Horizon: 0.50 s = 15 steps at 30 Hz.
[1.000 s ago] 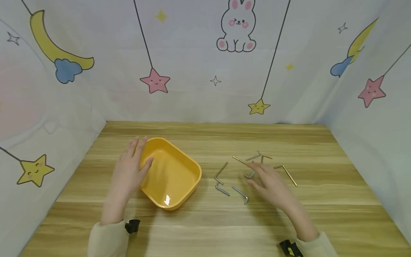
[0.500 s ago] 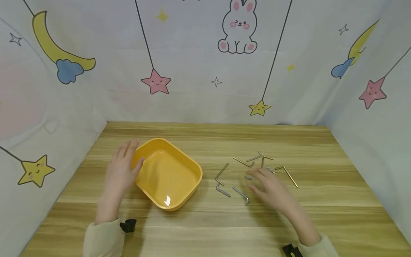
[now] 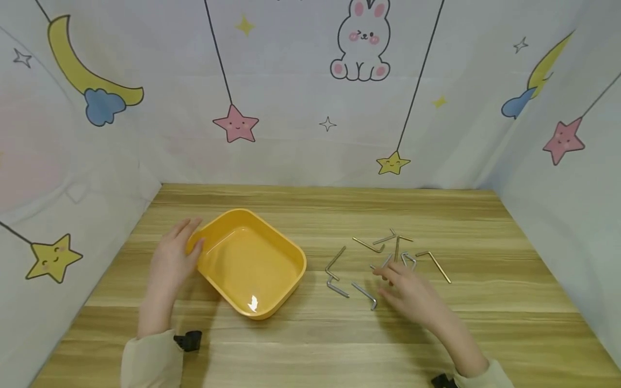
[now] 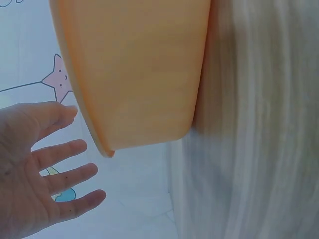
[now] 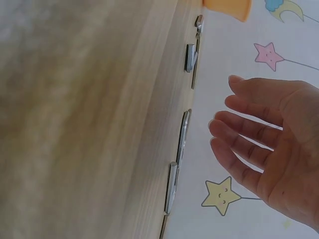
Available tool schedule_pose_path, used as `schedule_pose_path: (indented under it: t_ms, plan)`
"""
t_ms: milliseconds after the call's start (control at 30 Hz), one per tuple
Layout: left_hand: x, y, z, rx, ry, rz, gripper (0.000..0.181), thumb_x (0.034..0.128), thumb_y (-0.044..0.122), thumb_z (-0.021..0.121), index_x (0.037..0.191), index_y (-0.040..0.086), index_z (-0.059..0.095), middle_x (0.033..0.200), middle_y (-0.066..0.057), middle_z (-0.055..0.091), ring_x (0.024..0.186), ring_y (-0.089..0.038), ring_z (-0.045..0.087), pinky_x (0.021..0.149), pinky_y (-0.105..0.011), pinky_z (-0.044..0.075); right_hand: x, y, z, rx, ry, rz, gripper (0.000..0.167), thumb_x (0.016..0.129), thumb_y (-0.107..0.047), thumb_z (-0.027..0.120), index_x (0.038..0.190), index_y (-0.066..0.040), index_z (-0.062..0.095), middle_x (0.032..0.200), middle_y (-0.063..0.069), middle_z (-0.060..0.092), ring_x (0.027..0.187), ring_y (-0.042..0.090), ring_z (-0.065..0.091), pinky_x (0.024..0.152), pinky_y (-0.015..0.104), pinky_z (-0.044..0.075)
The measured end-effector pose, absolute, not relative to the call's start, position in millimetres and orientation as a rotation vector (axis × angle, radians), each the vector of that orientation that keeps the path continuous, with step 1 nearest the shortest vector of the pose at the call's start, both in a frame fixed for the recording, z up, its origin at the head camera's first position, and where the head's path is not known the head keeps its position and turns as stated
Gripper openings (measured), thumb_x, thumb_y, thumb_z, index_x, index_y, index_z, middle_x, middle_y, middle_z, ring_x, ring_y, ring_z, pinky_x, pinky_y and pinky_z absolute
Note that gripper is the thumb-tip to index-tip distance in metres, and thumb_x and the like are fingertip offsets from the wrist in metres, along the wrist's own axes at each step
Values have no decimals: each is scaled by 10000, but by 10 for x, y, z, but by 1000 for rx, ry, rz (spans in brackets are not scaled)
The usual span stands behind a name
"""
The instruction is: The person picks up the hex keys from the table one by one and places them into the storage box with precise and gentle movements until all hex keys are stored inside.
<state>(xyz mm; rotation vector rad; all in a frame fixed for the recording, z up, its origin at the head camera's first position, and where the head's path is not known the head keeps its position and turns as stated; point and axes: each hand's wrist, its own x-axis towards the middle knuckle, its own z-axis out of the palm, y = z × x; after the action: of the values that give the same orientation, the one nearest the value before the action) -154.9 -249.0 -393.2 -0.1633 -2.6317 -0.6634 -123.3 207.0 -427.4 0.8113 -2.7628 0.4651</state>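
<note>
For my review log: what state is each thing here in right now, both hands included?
Yellow container: upright, open side up, no rods visible inside.
Gold-coloured bent rods: lying loose and scattered on the table.
Silver-coloured bent rods: also loose among the gold ones, one partly hidden by the right hand.
Left hand: open, fingers spread, beside the container's rim.
Right hand: open, fingers relaxed, holding nothing.

Glossy plastic tray (image 3: 249, 264), shiny metal hex keys (image 3: 364, 291), wood-grained table (image 3: 301, 350), cloth backdrop (image 3: 291, 81)

Yellow tray (image 3: 252, 267); silver, gold hex keys (image 3: 439, 267); streaked tabletop (image 3: 301, 353).
</note>
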Motion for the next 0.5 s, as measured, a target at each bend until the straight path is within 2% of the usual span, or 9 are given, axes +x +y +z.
schedule_pose_path:
  t_ms: [267,500]
  plan:
    - [-1562,-2579,-3966,-146,-2661,-688,442,893,2,589,1331,0,531,1350,-338,485,1185,-572,456,934,-698,389,-1189,2065,-4284,819,-2773,472,364,771,-115,781,1116,-71,677,1004,22,650,811,135,651,656,236,532]
    - [-1586,-2660,-3983,-154,-2736,-755,450,913,-19,534,1361,9,503,1325,-336,501,1196,-553,456,946,-687,384,-1173,2041,-4281,852,-2804,442,346,761,-116,785,1088,-77,676,986,14,637,777,94,617,630,199,507]
